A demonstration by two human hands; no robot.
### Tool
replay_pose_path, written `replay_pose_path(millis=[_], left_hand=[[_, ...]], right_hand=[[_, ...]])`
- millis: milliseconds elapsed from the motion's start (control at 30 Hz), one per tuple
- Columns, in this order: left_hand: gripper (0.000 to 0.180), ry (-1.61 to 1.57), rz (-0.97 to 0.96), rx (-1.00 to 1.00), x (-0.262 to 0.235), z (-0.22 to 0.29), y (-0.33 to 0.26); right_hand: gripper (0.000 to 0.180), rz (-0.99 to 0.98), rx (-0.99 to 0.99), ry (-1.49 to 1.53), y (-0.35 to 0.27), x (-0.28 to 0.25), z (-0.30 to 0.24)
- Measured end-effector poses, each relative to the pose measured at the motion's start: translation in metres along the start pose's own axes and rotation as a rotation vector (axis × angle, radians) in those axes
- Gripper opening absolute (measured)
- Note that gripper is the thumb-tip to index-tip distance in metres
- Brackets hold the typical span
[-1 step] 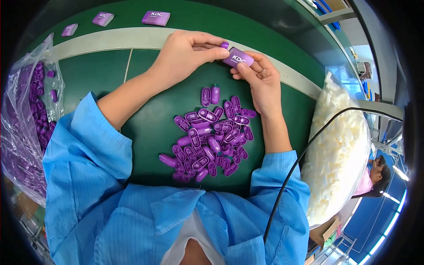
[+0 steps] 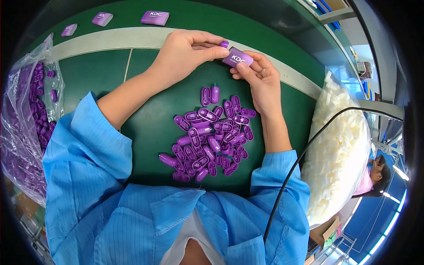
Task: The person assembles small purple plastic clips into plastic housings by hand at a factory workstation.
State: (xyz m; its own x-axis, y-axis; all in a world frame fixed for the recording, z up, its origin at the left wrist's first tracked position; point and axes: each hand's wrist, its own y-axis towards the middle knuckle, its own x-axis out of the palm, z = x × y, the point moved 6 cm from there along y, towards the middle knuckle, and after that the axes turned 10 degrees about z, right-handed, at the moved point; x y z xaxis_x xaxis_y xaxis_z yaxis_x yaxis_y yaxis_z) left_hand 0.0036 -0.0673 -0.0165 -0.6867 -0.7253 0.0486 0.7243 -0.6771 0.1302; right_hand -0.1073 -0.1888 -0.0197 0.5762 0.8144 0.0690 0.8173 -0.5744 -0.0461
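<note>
A Close Study in Purple Over a Green Surface (image 2: pixel 148 152)

Seen from the head camera, a person in a blue striped shirt (image 2: pixel 132 221) works with two bare hands at about one o'clock from a loose pile of purple pieces (image 2: pixel 205 141). The left hand (image 2: pixel 181 55), reaching in from ten o'clock, pinches a small purple piece (image 2: pixel 224 44) between thumb and fingers. The right hand (image 2: pixel 263 84) has its grip closed around a purple block (image 2: pixel 238 57) with white lettering, the thumb pressed on its printed face. The small piece sits just beside the block's edge, on its ten o'clock side; whether the two touch cannot be told.

The pile lies between the forearms, its rounded, hollow shells facing various ways, some overlapping. Three similar blocks (image 2: pixel 155 17) rest well apart between ten and eleven o'clock, on a green strip (image 2: pixel 207 20) beyond a pale rail (image 2: pixel 112 39). At nine o'clock, a clear bag (image 2: pixel 17 154) holds more purple parts; at three, a bulging clear bag (image 2: pixel 338 150) is packed with cream-white pieces. A black cable (image 2: pixel 300 157) curves in front of that second bag. Farther off, just past three o'clock, appears another person in pink (image 2: pixel 365 182).
</note>
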Motion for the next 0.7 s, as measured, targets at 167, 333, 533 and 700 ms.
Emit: replay_pose_path(millis=[167,333,533,700], left_hand=[[0.026,0.062,-0.024,0.031,0.004,0.001,-0.002],[0.024,0.134,-0.038,0.080,0.004,0.006,-0.003],[0.023,0.061,0.018,0.059,0.005,0.005,-0.008],[0.025,0.144,0.025,0.207,0.007,0.011,-0.013]], right_hand=[[0.025,0.003,-0.026,-0.024,-0.002,0.003,-0.003],[0.025,-0.013,-0.031,-0.017,-0.003,0.003,-0.006],[0.025,-0.003,-0.053,-0.013,-0.010,0.007,-0.010],[0.025,0.006,-0.060,-0.049,-0.009,0.008,-0.010]])
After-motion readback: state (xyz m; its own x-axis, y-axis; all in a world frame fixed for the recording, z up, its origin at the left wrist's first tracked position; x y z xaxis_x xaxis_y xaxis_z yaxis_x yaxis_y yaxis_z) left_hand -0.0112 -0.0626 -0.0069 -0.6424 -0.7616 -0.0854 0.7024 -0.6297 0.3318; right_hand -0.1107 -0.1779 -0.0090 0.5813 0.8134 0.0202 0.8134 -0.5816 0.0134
